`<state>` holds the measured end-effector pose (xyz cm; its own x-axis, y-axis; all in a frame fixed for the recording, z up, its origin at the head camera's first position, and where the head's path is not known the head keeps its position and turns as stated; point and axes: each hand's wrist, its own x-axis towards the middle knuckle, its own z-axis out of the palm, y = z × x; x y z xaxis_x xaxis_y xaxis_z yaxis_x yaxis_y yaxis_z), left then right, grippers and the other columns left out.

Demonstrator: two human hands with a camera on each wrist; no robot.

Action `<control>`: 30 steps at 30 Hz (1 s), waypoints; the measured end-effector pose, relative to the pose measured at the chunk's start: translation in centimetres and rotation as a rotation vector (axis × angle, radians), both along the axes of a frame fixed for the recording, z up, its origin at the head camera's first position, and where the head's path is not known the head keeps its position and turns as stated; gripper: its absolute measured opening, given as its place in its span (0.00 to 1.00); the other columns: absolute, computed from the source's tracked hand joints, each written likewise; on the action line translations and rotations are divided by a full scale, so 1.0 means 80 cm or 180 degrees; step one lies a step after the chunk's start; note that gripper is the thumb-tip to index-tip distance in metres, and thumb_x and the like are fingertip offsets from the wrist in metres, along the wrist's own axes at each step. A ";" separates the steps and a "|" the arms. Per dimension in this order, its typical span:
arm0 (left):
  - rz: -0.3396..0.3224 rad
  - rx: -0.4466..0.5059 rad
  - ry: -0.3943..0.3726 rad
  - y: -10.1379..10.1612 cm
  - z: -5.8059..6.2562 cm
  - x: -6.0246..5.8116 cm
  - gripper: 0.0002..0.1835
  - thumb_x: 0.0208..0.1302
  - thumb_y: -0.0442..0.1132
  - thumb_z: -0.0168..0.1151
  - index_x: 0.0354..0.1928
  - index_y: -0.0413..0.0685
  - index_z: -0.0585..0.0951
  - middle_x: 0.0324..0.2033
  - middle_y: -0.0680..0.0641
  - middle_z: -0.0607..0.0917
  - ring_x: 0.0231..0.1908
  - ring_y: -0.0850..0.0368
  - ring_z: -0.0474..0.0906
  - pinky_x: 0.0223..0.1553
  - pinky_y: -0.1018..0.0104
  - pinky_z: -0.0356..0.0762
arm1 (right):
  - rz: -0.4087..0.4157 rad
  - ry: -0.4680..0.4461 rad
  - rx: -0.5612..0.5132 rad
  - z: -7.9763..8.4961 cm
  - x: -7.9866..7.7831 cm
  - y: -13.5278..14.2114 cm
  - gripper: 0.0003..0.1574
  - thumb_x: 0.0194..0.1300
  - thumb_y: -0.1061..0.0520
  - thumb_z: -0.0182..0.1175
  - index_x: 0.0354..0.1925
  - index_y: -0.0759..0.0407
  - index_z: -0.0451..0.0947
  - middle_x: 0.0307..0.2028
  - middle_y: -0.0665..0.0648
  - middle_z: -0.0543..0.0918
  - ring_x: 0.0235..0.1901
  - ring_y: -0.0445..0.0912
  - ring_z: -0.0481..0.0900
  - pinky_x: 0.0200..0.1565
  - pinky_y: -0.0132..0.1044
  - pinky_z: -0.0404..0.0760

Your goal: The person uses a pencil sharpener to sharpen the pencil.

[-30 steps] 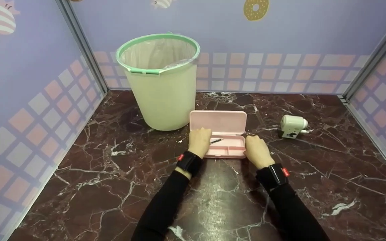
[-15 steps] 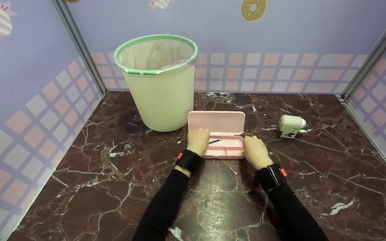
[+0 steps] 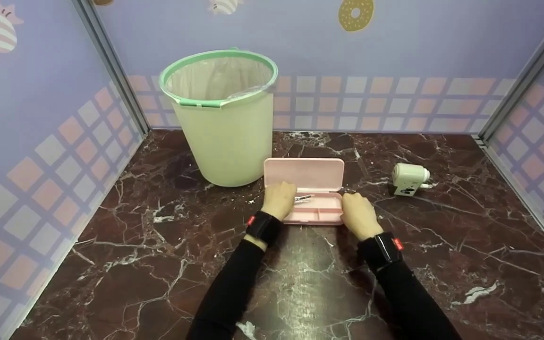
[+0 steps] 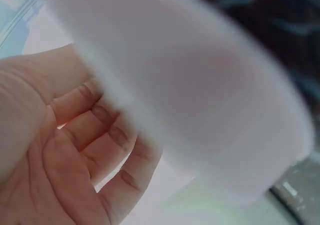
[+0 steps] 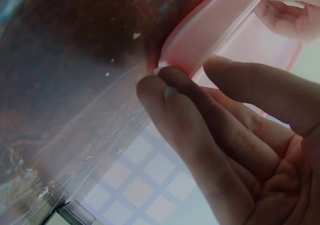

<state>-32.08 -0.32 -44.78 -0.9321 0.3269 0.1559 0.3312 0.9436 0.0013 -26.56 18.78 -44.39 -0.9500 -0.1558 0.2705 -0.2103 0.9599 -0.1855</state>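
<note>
An open pink pencil case (image 3: 328,201) with its lid (image 3: 305,174) standing up lies between both hands in the head view. My left hand (image 3: 278,200) grips its left end, overlapping part of the tray. On the opposite end, my right hand (image 3: 361,215) pinches the side wall; in the right wrist view the thumb is on the rim and the fingertips are against the outside of the case (image 5: 210,30). A slim pen-like stick (image 3: 303,198) lies in the rear compartment, partly hidden by the left hand. Blurred pink plastic (image 4: 200,95) fills much of the left wrist view.
Behind and to the left stands a tall pale green waste bin (image 3: 227,137) with a clear liner. A small pale green gadget (image 3: 409,178) with a side knob sits at right. Crumbs (image 3: 251,201) dot the marbled table (image 3: 158,264); patterned walls enclose the back and sides.
The stick in the case has turned slightly and looks lighter than before. Both hands keep their hold on the case, and the whole view has shifted only a little.
</note>
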 end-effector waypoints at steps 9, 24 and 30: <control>-0.0107 0.0422 -0.0090 -0.015 0.034 0.009 0.03 0.58 0.35 0.66 0.31 0.45 0.86 0.35 0.43 0.89 0.37 0.44 0.87 0.36 0.50 0.84 | 0.0010 0.0071 0.0016 0.001 0.002 -0.001 0.10 0.43 0.71 0.67 0.29 0.75 0.79 0.29 0.74 0.84 0.30 0.68 0.84 0.32 0.59 0.82; -0.0434 0.0873 -0.0254 -0.051 0.086 0.023 0.06 0.57 0.33 0.70 0.37 0.49 0.90 0.34 0.49 0.91 0.39 0.48 0.87 0.41 0.51 0.83 | 0.0037 0.0003 -0.0023 0.001 0.001 0.004 0.10 0.44 0.71 0.67 0.29 0.74 0.79 0.29 0.74 0.84 0.31 0.68 0.84 0.33 0.59 0.82; -0.0529 0.0905 -0.0284 -0.052 0.089 0.028 0.07 0.56 0.31 0.70 0.36 0.48 0.90 0.33 0.48 0.90 0.38 0.48 0.87 0.41 0.52 0.83 | 0.0031 -0.0120 -0.0290 0.009 -0.001 0.016 0.04 0.47 0.67 0.67 0.23 0.69 0.80 0.26 0.70 0.85 0.30 0.67 0.84 0.33 0.60 0.80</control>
<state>-29.84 -4.45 -37.63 -0.8838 0.4307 0.1830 0.4672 0.8344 0.2924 -26.66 20.05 -43.70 -0.9583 -0.1416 0.2481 -0.2108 0.9366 -0.2798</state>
